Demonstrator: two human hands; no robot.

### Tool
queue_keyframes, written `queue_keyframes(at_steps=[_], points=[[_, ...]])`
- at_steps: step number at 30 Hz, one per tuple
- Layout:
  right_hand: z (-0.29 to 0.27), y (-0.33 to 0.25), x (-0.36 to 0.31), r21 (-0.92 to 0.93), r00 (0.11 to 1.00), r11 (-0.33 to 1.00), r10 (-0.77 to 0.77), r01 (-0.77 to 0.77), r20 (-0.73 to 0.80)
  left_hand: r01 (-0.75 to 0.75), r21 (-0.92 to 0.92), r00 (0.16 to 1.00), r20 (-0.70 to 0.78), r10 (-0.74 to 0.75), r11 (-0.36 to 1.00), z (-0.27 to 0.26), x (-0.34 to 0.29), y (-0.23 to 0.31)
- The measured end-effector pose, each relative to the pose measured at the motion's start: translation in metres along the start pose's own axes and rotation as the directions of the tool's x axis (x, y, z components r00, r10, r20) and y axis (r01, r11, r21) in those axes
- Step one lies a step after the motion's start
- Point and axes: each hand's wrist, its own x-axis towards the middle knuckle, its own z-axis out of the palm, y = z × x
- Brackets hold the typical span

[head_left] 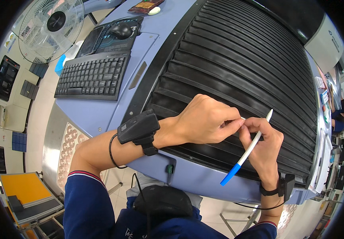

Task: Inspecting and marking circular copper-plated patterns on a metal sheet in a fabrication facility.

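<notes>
My left hand (pixel 207 119) is closed, with thumb and forefinger pinched at their tips. They meet the fingertips of my right hand (pixel 268 145), where a tiny pale bit shows, too small to name. My right hand is also closed and holds a white pen (pixel 252 148) with a blue end, slanting across the fingers with the blue end towards me. Both hands are above the near part of a black ribbed bellows cover (pixel 235 51). Each wrist wears a black strapped device, the left one (pixel 139 126) boxy and cabled.
A black keyboard (pixel 94 75) lies to the left on the blue-grey machine top, with a mouse (pixel 121 30) on a mat beyond it. A standing fan (pixel 54 24) is at the far left. The machine's near edge runs below my hands.
</notes>
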Motion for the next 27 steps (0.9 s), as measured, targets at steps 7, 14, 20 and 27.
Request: queue_keyframes(at_steps=[7, 14, 20, 27], points=[[0.0042, 0.0041, 0.0016, 0.023, 0.996, 0.998, -0.052, 0.053, -0.068, 0.001, -0.029, 1.000, -0.026, -0.002, 1.000, 0.0010, 0.0013, 0.0007], [0.0018, 0.0062, 0.0008, -0.003, 0.993, 0.995, -0.096, 0.096, -0.074, -0.032, -0.037, 0.999, -0.006, 0.032, 0.999, 0.0002, 0.0017, 0.0013], [0.0031, 0.0030, -0.0008, -0.011, 0.998, 0.999, -0.042, 0.042, -0.038, -0.029, -0.013, 0.999, 0.022, 0.029, 0.999, -0.0006, -0.0007, -0.0004], [-0.0002, 0.0020, -0.0005, 0.007, 0.999, 1.000, -0.006, 0.006, -0.039, -0.008, 0.001, 1.000, 0.029, 0.008, 1.000, -0.0002, 0.0009, 0.0026]])
